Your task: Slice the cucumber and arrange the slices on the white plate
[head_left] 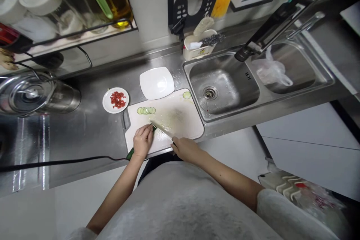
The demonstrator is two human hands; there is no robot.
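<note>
My left hand (143, 139) is closed over a dark green cucumber (130, 153) at the lower left of the white cutting board (180, 99). The cucumber's cut end shows just past my fingertips, and its other end sticks out below my wrist. In my right hand (183, 149) is a knife (163, 130), its blade pointing up and left against the cucumber beside my left fingers. Above the blade lies a short overlapping row of cucumber slices (146, 110). A single cucumber slice (186, 95) rests in the board's upper right corner.
A small white plate (105, 101) with chopped red pieces stands left of the board. Behind it is a square white plate (156, 82). To the right are the sink (225, 97), a faucet (270, 26) and a plastic bag (272, 72). A metal pot (63, 97) stands left.
</note>
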